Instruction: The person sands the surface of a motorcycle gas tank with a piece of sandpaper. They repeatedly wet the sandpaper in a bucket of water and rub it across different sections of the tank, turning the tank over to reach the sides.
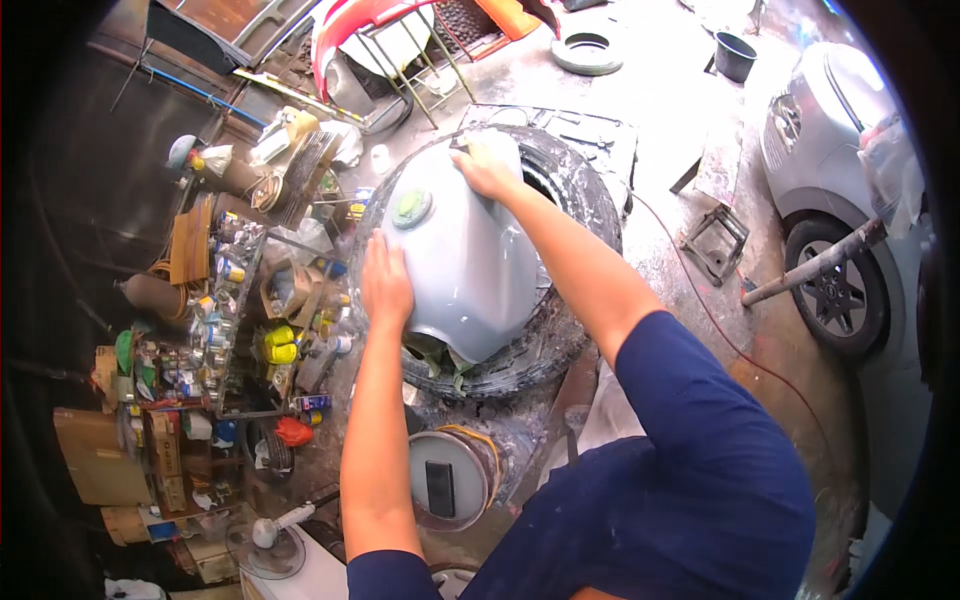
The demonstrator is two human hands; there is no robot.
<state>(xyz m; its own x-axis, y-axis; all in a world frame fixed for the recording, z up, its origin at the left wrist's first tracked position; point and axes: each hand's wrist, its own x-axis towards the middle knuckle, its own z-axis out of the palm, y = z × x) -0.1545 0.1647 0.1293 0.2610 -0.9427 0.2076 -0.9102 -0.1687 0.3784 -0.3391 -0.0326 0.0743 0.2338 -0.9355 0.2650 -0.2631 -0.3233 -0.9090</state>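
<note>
A silver-grey motorcycle fuel tank [460, 255] with a pale green round patch at its filler [411, 208] rests on a large worn tyre [590, 200]. My left hand [386, 282] lies flat on the tank's left side, just below the filler, fingers stretched out and holding nothing. Over the tank's far end, my right hand [487, 168] presses down with bent fingers. A small dark piece [459, 146] shows at those fingertips, too small to name. Masking paper [436, 354] sticks out from beneath the tank's near end.
A lidded drum [447, 482] with a dark oblong on top stands close to me. Shelves of cans and boxes [215, 345] crowd the left. A red hose [718, 335] crosses the floor. At right are a metal stand [716, 243], a pole [815, 263] and a silver car [833, 140].
</note>
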